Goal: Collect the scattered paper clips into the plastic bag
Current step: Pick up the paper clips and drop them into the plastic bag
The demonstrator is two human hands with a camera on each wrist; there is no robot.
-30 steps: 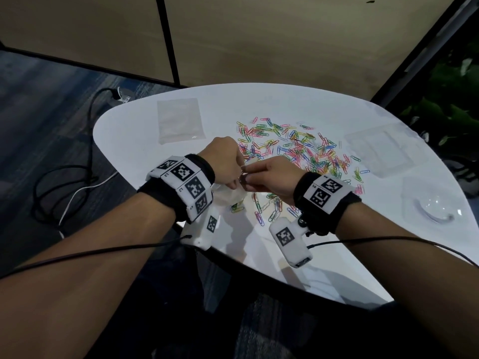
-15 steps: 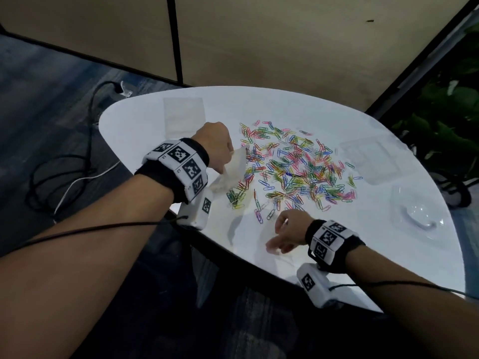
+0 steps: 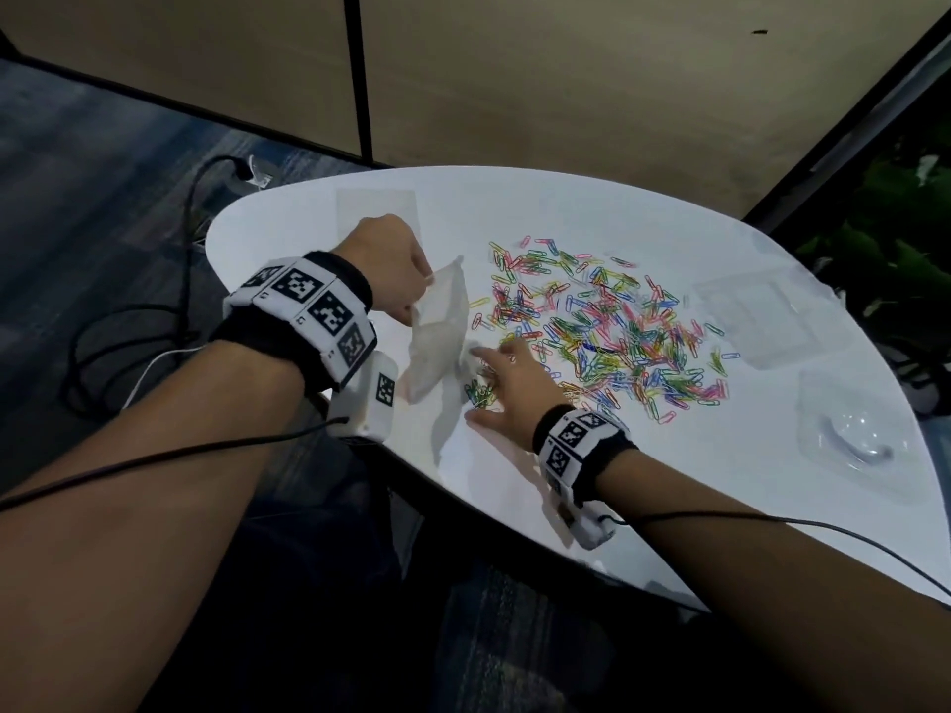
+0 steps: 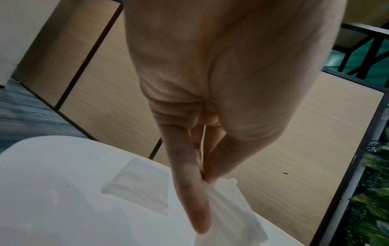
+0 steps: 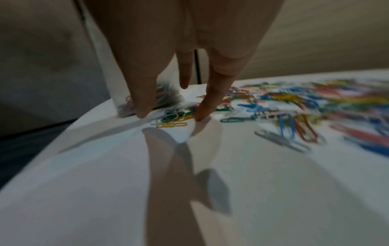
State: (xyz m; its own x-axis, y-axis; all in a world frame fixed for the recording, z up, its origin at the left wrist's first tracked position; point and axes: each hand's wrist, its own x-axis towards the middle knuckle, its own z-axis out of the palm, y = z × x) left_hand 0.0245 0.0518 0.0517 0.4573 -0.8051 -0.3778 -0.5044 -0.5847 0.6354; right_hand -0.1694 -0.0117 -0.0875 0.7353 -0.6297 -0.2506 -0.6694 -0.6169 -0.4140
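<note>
- Forward goes the right hand (image 3: 507, 385) since half a second ago, off the bare near edge and up to the small bunch of clips by the bag, while the left hand (image 3: 383, 267) has lifted the bag higher.
- Nearest the viewer, the glossy white rounded tabletop (image 3: 669, 506) shows a bare stretch with shadows of hand and bag on it.
- Just past that, the right hand lies spread, fingers straight and holding nothing, its fingertips (image 5: 201, 114) pressing down on the tabletop at a little cluster of green, yellow and white clips (image 5: 172, 119).
- Right beside it hangs the clear plastic bag (image 3: 437, 342), tilted, its lower end close to the tabletop; the right wrist view shows some clips already inside, though blurred.
- Up at the bag's top edge, the left hand pinches the plastic (image 4: 223, 188) between thumb and fingers.
- Spread to the right and beyond, the scattered multicoloured paper clips (image 3: 607, 326) cover the middle of the tabletop, loose.
- Farther off, a flat empty clear bag (image 3: 375, 211) lies behind the left hand, another flat clear packet (image 3: 746, 306) sits past the clips at right, and a clear plastic tray (image 3: 854, 440) rests by the right edge.
</note>
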